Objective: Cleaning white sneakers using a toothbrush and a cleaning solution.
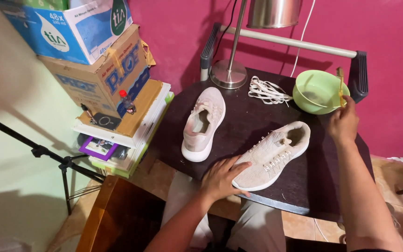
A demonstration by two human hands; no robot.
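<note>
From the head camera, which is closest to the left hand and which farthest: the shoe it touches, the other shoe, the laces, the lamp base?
1. Shoe under the left hand, front right.
2. Other shoe, centre left.
3. Lamp base, back of the table.
4. White laces, back, beside the bowl.
The last two are nearly tied.

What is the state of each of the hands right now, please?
Left hand: open, resting flat on the toe of the nearer shoe.
Right hand: closed on a yellow brush at the green bowl.

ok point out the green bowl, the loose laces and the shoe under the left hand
green bowl [314,105], head view, on the front outer wall below the rim
loose laces [267,90], head view, on the middle of the white bundle
shoe [276,151], head view, on the upper by the eyelets
left hand [221,179], head view, on its back
</note>
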